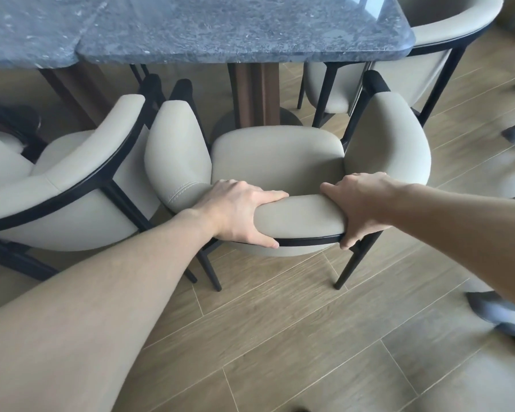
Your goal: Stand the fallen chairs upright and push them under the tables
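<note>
A: Where does the job stand?

B: The middle chair [277,162] is on its four legs, facing the table [220,28]. The left hand [238,212] and right hand [360,203] both grip the top of its backrest, fingers curled over the padded rim toward the seat, thumbs underneath on the black frame.

A: So it's upright. Is it tucked in?

B: Not yet, I'd say. The seat front sits near the table's pedestal [253,93], but most of the seat lies out from under the tabletop. A push forward seems the step in hand.

A: And the others?

B: The left chair [72,185] stands just beside it, also upright, its arm close to the middle chair's arm, and it too looks only partly under. A far chair [428,34] stands at the table's right end. Part of a pale seat [488,179] shows at the right edge; I can't tell whether that one is upright or fallen.

A: Anything in the way?

B: The two arms at the left are nearly touching, so a straight push may rub them together.
</note>
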### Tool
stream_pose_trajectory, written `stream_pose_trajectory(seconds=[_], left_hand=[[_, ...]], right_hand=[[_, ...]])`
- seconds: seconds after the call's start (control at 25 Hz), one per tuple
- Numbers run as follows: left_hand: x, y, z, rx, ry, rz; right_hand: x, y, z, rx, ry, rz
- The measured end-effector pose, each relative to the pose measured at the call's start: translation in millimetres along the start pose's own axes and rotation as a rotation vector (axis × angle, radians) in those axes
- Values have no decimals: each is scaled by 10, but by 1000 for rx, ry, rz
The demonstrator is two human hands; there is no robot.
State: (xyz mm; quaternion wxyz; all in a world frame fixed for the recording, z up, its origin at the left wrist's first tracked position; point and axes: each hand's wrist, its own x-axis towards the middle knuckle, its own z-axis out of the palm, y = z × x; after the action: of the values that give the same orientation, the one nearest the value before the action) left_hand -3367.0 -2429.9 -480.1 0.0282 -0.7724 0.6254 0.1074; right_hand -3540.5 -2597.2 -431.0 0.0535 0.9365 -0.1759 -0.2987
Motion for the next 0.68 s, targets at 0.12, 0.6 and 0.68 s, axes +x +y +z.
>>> stream_pose_trajectory(seconds=[0.12,0.6,0.68], left_hand=[[8,-58,-81,4,-35,-1],[-29,-124,-199,17,-159,-145],[-120,-5,-222,57,-216,-354]], right_hand=[[-2,-38,-75,-19,8,1],[41,-168,-47,65,-29,89],[-41,-263,-8,134,-8,168]])
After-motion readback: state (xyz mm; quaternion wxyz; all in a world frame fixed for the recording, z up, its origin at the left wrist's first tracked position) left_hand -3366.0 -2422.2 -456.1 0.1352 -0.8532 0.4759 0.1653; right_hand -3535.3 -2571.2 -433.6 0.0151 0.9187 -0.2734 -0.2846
